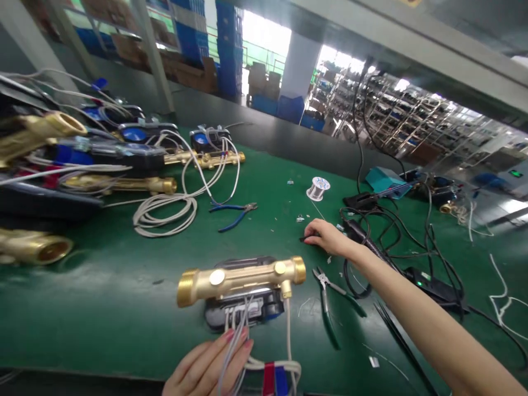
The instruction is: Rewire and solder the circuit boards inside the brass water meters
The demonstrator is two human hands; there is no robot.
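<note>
A brass pipe fitting (247, 279) with threaded ends lies across a black meter housing (214, 319) at the front of the bench. Several pale cables (287, 330) come out of it toward me, with a red and a blue strap (269, 378) around them. Just below the housing, my left hand (214, 363) holds the cables at its fingertips; its thumb is hidden. Farther off to the right, my right hand (325, 236) pinches a small dark piece (304, 238) close to the bench top. Green-handled cutters (328, 297) lie open below that hand.
Blue-handled pliers (235, 213) and a solder wire spool (318, 188) sit beyond the meter. More brass-fitted meters with coiled cables (165, 217) crowd the left. Black cords (396, 236), a teal block (385, 181) and dark tweezers (402, 344) lie at right on the green mat (124, 308).
</note>
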